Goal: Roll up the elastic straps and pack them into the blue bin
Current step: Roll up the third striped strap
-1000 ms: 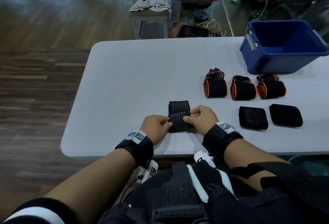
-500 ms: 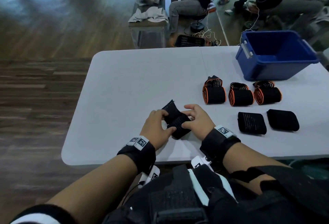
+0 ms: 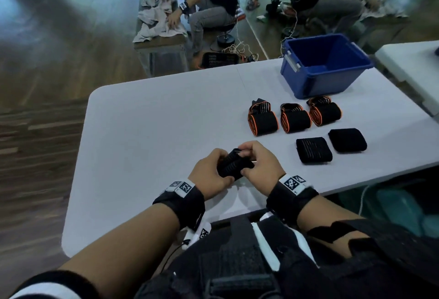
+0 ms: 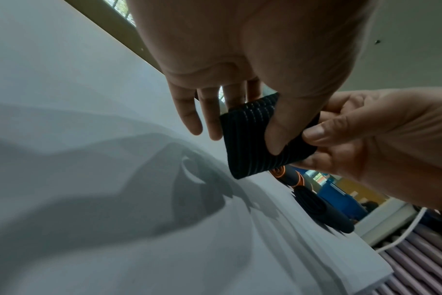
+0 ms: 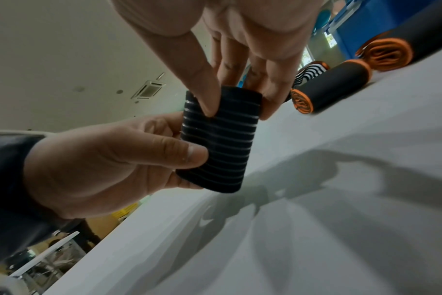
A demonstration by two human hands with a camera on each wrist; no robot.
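Note:
A black ribbed elastic strap (image 3: pixel 234 166) (image 4: pixel 250 139) (image 5: pixel 220 139), rolled up, is lifted just above the white table (image 3: pixel 154 132). My left hand (image 3: pixel 211 175) pinches its left end between thumb and fingers. My right hand (image 3: pixel 259 163) pinches the other end, thumb on top. Three orange-edged black rolls (image 3: pixel 294 118) lie in a row farther right, with two plain black rolls (image 3: pixel 330 146) in front of them. The blue bin (image 3: pixel 325 63) stands empty at the table's far right.
A second white table (image 3: pixel 408 65) edge shows at the right. Beyond the table, people sit at a low bench (image 3: pixel 159 42) with cloths, and cables lie on the wooden floor. The table's left half is bare.
The strap was lying flat on the table with its free end out; both hands have rolled it up and lifted it. My head view has tilted and shifted.

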